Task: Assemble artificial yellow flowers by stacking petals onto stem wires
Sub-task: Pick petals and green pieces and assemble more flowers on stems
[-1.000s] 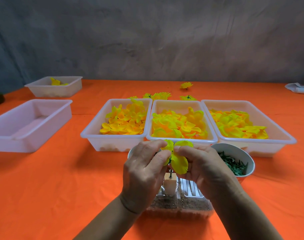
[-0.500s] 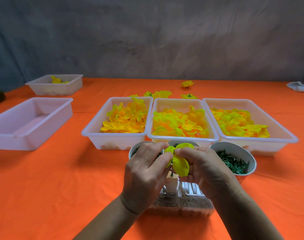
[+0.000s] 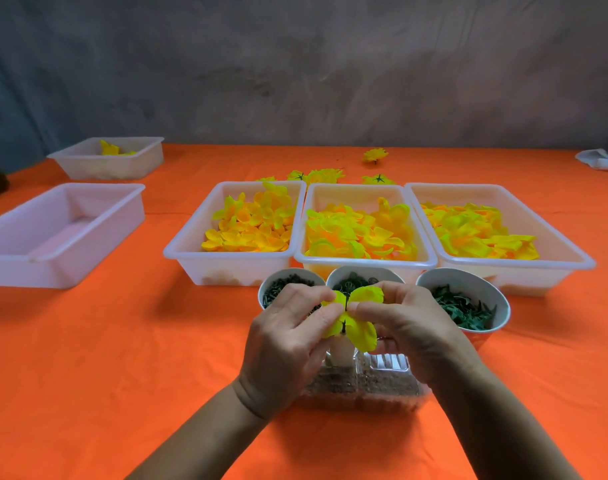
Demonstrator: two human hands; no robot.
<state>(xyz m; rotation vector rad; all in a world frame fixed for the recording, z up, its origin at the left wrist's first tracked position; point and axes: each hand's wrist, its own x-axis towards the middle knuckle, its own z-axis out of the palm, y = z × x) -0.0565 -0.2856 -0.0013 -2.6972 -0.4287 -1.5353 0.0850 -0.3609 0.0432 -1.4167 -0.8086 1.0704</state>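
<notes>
Both hands — the left hand (image 3: 285, 344) and the right hand (image 3: 411, 336) — pinch a yellow fabric petal layer (image 3: 352, 318) threaded on a thin dark stem wire (image 3: 346, 306) above a clear plastic holder (image 3: 385, 386) on the orange surface (image 3: 122, 358); the stacking step is under way, and next the layer likely needs sliding down the wire.

Your table wears a matt orange cloth (image 3: 105, 341), lightly creased. The three petal trays (image 3: 364, 263) before you are smooth, faintly glossy translucent white plastic, and so are the two trays at your left (image 3: 63, 251). The yellow petal piece (image 3: 359, 336) between your fingers looks like thin matt fabric. The three round cups (image 3: 468, 277) have smooth white rims. The low box (image 3: 364, 393) under your hands is clear, shiny plastic. The wall (image 3: 295, 64) behind looks rough and dull grey.
</notes>
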